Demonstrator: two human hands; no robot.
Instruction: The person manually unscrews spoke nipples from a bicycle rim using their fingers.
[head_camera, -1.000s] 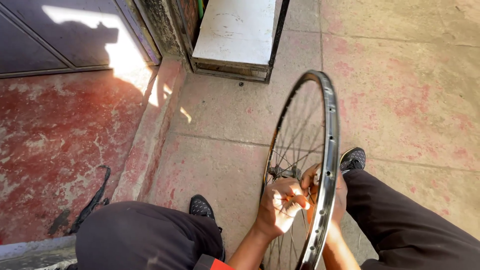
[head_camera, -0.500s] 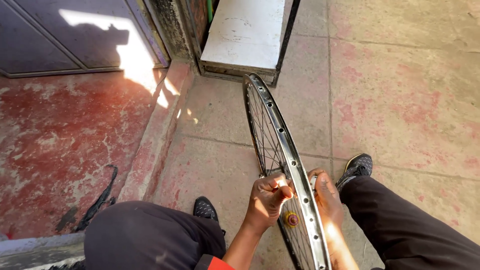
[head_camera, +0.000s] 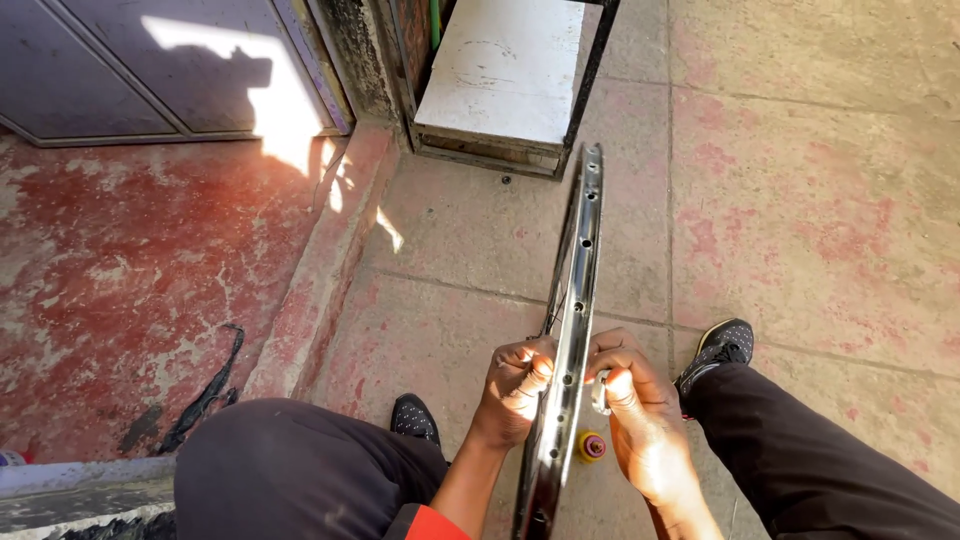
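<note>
Pavement; closed hands (head_camera: 580, 400) around rim (head_camera: 577, 290)

Black trousers (head_camera: 300, 470), speckled black shoes (head_camera: 722, 345)

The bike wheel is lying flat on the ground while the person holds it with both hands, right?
Not quite. The head view shows the bicycle wheel rim standing upright on its edge, not lying flat. The left hand and the right hand do hold it, one on each side.

The worn pinkish concrete floor (head_camera: 800, 200) carries a white rectangular slab (head_camera: 500, 75) at twelve o'clock. A black rubber strip (head_camera: 205, 390) lies at nine o'clock.
</note>
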